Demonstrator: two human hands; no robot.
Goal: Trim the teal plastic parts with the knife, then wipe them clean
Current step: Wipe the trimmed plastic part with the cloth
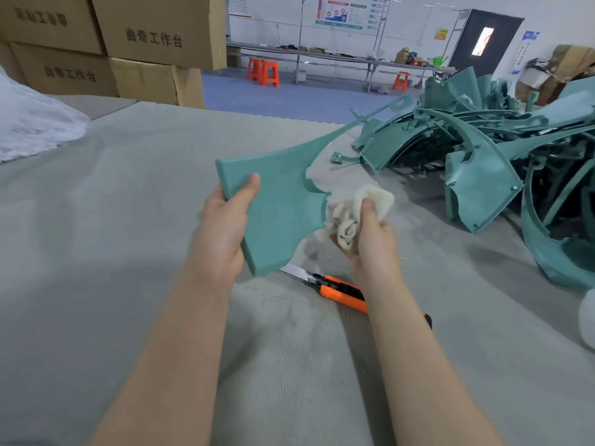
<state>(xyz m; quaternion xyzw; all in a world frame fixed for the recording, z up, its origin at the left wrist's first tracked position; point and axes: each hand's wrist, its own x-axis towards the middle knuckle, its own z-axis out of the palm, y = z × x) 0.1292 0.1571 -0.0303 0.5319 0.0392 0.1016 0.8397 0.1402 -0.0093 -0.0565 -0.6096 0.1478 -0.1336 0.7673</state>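
My left hand (225, 226) grips the wide near end of a teal plastic part (280, 201), thumb on its top face, holding it above the table. The part narrows into a long thin arm that reaches back right. My right hand (370, 239) holds a crumpled white cloth (351, 214) against the part's jagged right edge. An orange utility knife (341, 292) with its blade out lies on the table just under my hands, partly hidden by my right forearm.
A big tangled pile of teal parts (502, 162) fills the right side of the grey felt-covered table (128, 252). Cardboard boxes (128, 49) are stacked at the back left. A white plastic bag (29, 123) lies at the left edge.
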